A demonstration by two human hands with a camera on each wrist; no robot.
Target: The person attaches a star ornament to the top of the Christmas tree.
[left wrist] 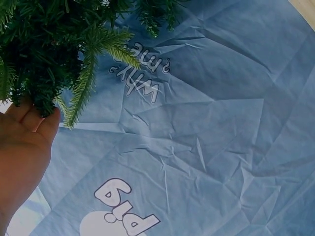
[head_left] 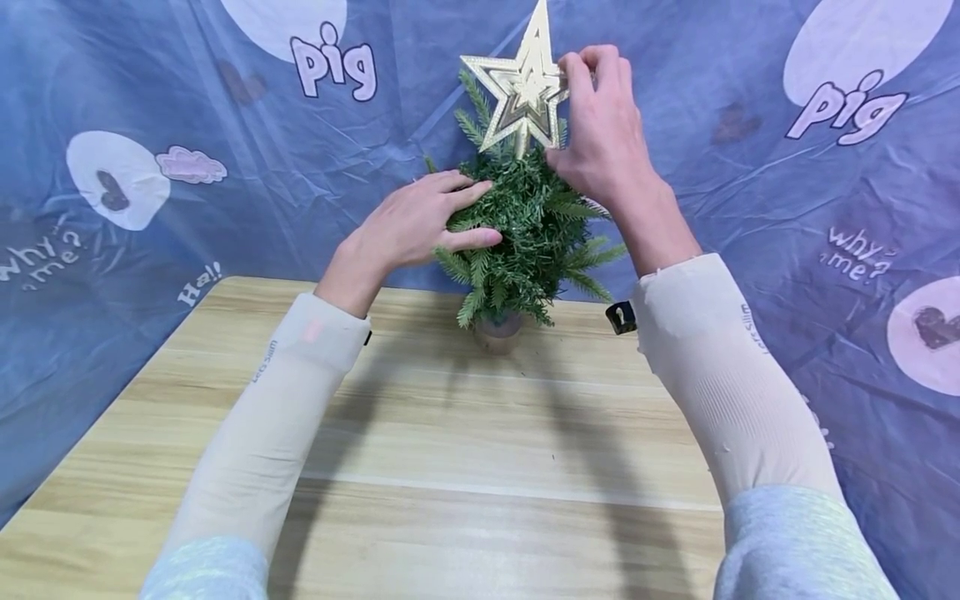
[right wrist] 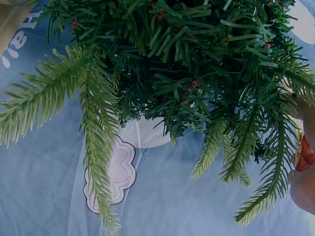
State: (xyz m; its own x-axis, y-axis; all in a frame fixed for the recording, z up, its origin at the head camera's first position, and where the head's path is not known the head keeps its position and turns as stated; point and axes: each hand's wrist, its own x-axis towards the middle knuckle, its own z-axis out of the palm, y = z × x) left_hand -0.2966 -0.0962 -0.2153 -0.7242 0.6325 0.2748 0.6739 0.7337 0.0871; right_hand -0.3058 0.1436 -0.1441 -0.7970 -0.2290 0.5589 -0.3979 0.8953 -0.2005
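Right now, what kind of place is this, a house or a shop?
Probably neither: it looks like a makeshift work corner. A bare wooden table stands against a wrinkled blue cartoon sheet hung as a backdrop. On the table is a small tree with a gold star.

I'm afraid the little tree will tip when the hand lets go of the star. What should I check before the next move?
1. Right hand pinches the gold star at its right point: ok.
2. Star upright on the tip of the tree: ok, it stands straight in the head view.
3. Star seated firmly on the tip: cannot tell, branches hide the joint.
4. Left hand steadies the tree, fingers straight against the branches: ok.
5. Pot flat on the wooden table: cannot tell, branches cover most of it.
6. Pot away from the table's edge: not ok, it stands close to the far edge.
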